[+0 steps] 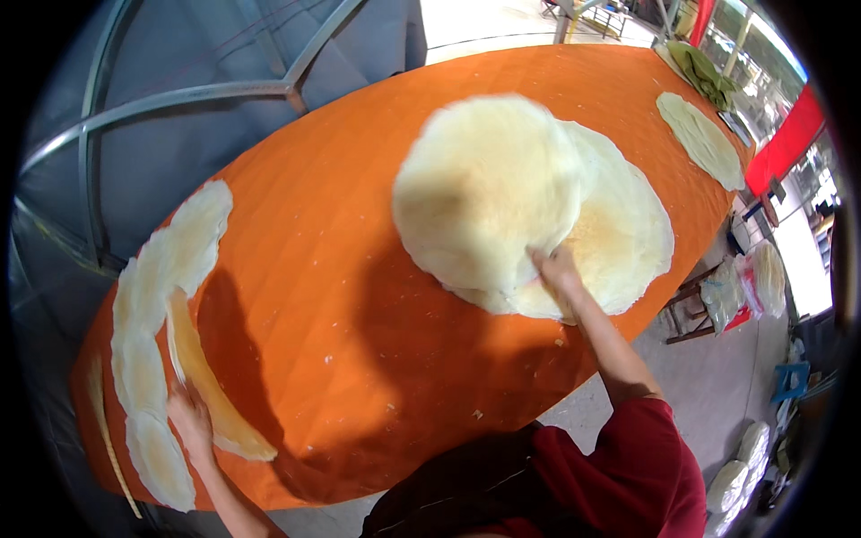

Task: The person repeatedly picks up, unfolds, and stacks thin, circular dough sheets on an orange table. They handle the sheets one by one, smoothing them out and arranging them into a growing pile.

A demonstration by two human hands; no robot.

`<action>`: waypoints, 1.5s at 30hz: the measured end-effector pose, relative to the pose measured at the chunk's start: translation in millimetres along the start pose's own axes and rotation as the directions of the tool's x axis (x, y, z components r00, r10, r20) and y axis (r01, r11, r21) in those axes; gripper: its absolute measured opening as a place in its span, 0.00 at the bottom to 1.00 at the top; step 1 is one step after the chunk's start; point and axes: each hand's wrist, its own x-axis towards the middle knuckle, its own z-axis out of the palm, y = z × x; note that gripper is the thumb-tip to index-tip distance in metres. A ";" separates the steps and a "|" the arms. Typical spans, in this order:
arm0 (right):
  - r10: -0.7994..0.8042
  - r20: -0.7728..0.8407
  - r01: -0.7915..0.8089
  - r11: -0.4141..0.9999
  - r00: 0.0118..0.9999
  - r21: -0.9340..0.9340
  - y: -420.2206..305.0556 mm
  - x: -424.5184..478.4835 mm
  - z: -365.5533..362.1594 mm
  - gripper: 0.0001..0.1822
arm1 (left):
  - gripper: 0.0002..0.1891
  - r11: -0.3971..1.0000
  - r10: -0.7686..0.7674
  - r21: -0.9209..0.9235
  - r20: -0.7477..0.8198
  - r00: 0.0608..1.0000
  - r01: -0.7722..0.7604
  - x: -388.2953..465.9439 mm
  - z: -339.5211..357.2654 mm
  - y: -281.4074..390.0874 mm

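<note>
My right hand (557,269) pinches the near edge of a large round thin flatbread (488,188), blurred by motion. Beneath and to its right, other round flatbreads (622,228) overlap on the orange table cover (323,282). At the left, my left hand (190,413) grips a browned flatbread (208,376) by its left side; this sheet looks tilted and casts a shadow on the cover. Just left of it, several pale flatbreads (139,336) overlap in a row along the table's left side.
Another flatbread (699,140) lies at the far right, near a green cloth (701,72). A thin stick or brush (111,444) rests at the left edge. Metal frame bars (195,92) stand beyond the table. Bagged goods (726,296) sit on a stool at the right.
</note>
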 end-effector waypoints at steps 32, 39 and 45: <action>-0.567 0.275 0.601 0.537 0.777 -0.592 90.7 -126.8 5.6 0.09 | 0.29 0.977 -0.022 0.199 0.443 0.896 -0.074 67.3 225.5 84.7; -0.448 0.132 0.359 0.472 0.884 -0.805 103.3 -127.2 17.7 0.09 | 0.26 0.920 -0.232 0.379 0.317 0.920 0.101 84.3 248.4 -97.5; -0.482 0.128 0.345 0.393 0.867 -0.852 87.0 -127.4 35.9 0.12 | 0.23 0.961 -0.184 0.239 0.191 0.964 0.137 141.6 290.4 -153.7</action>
